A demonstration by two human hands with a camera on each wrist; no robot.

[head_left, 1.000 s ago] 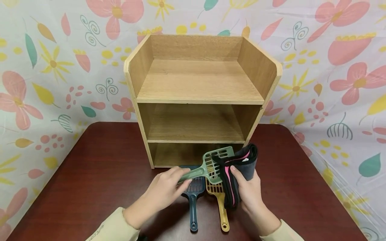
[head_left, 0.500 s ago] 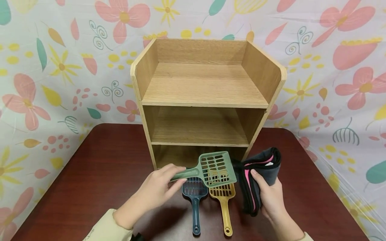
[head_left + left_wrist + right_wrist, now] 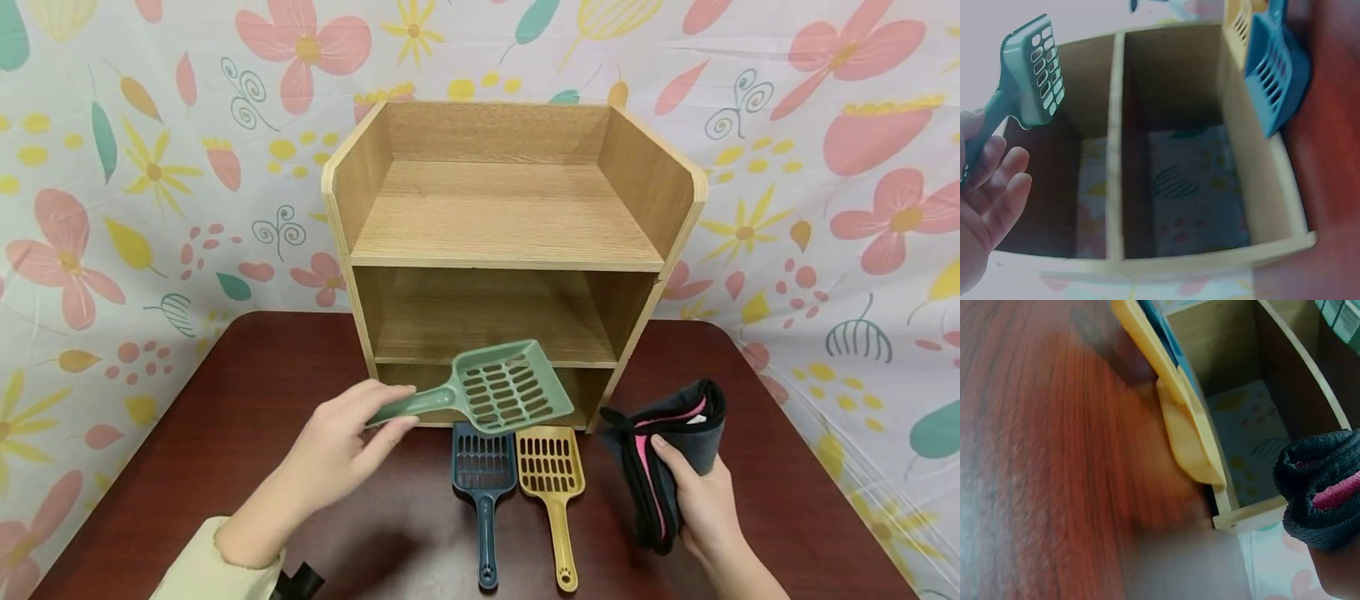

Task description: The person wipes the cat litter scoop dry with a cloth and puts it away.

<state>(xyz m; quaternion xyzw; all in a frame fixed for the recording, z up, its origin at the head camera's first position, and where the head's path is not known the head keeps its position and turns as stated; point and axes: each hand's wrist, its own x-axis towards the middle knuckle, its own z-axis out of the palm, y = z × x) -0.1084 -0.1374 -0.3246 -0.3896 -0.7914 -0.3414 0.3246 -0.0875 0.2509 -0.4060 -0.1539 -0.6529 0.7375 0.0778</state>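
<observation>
ok so one green litter scoop [image 3: 510,387], one blue litter scoop [image 3: 484,493], one yellow litter scoop [image 3: 555,493], that's three. Plus two hands (left hand [image 3: 333,446], right hand [image 3: 703,504]), one folded cloth [image 3: 697,442], one three-tier wooden shelf unit [image 3: 495,208], one counter [image 3: 225,433], one floral backdrop [image 3: 187,192].

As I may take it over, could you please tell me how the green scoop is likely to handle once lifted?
The green scoop is probably light, given its slotted pan. It is likely stiff, jutting unbent from the left hand. It might tip, held only by its handle.
</observation>
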